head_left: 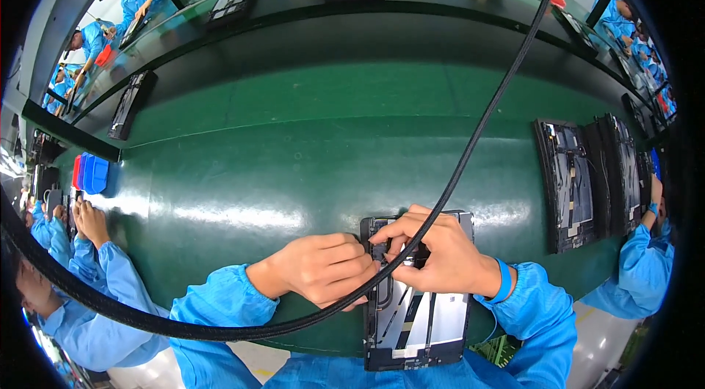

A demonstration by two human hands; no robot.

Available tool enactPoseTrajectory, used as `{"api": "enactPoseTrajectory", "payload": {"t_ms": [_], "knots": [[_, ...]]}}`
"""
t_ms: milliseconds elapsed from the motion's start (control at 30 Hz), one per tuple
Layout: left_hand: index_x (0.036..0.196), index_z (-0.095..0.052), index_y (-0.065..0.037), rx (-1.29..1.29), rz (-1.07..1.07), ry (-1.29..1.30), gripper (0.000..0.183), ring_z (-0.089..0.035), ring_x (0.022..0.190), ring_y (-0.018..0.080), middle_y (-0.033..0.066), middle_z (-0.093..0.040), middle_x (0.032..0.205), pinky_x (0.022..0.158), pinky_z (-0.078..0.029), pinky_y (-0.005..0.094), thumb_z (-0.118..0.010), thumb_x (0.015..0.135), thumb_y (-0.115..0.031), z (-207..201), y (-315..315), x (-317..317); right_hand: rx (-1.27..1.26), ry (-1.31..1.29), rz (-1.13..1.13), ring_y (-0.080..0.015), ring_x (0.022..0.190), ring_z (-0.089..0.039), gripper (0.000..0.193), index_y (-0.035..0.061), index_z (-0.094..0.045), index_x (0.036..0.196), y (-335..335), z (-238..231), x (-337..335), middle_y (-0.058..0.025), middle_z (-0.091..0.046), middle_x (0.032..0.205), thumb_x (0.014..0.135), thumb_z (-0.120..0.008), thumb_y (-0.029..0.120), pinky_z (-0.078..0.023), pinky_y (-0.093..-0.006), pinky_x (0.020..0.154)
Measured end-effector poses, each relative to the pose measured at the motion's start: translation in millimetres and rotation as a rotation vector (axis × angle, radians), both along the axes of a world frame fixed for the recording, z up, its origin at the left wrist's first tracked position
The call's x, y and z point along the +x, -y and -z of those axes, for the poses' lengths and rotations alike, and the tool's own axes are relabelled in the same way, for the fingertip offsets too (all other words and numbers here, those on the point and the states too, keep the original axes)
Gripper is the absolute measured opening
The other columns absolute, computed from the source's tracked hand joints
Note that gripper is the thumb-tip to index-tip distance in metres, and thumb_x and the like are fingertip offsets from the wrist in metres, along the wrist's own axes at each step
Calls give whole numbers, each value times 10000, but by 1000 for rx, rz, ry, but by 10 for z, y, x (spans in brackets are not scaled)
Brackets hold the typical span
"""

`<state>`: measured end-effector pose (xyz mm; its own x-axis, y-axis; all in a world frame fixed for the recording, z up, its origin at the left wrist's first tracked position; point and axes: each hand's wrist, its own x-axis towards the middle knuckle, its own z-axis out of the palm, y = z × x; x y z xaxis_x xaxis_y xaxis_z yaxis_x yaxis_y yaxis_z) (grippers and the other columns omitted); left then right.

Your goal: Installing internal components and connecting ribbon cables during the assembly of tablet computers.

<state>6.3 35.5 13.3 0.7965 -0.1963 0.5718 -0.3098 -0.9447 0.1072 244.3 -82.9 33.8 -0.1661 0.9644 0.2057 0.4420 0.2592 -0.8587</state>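
An opened tablet-like device (444,319) with silver panels and dark ribbon strips lies in a black frame at the table's near edge. My left hand (319,268) reaches over its left edge with the fingers closed and the fingertips at the upper left part. My right hand (459,253), with a blue wristband (504,280), comes over the upper part from the right. Its thumb and forefinger are pinched together close to the left fingertips. What either hand holds is hidden or too small to name.
A thick black cable (514,66) loops across the view in front of my hands. More opened devices (569,187) stand in black frames at the right. Blue bins (93,173) sit at the left. A raised shelf (294,4) runs along the back. Co-workers (110,286) sit on both sides.
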Motion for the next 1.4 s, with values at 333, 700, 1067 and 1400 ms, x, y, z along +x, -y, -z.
{"api": "enactPoseTrajectory", "payload": {"t_ms": [333, 700, 1067, 1400], "knots": [[1103, -806, -2, -16, -22, -43, 371, -739, 906, 280, 123, -749, 1042, 844, -630, 379, -700, 994, -340, -46, 15, 14, 31, -17, 15, -229, 793, -731, 363, 61, -797, 1114, -1, 34, 6, -44, -782, 831, 754, -834, 31, -572, -358, 728], [1068, -788, 14, -94, -7, -27, 317, -723, 904, 284, 116, -732, 998, 807, -610, 384, -727, 921, -260, -35, -3, 43, 19, 8, 28, -231, 832, -744, 358, 65, -788, 1124, 15, 62, -4, -43, -786, 836, 770, -836, 34, -578, -362, 743], [1052, -819, -55, -75, -74, 18, 271, -657, 826, 237, 61, -704, 942, 717, -531, 377, -708, 928, -269, -26, 11, 54, 230, -78, 158, -208, 927, -689, 374, 26, -766, 1247, 164, -100, 53, -150, -713, 1206, 877, -749, -27, -563, -322, 738], [938, -760, 15, -52, 80, 65, 248, -708, 884, 282, 128, -752, 1005, 756, -568, 387, -804, 862, -216, 6, 210, -53, 358, 91, 538, -150, 824, -610, 347, 38, -736, 1212, 898, -125, 467, -155, -670, 1235, 882, -711, -67, -486, -293, 696]]}}
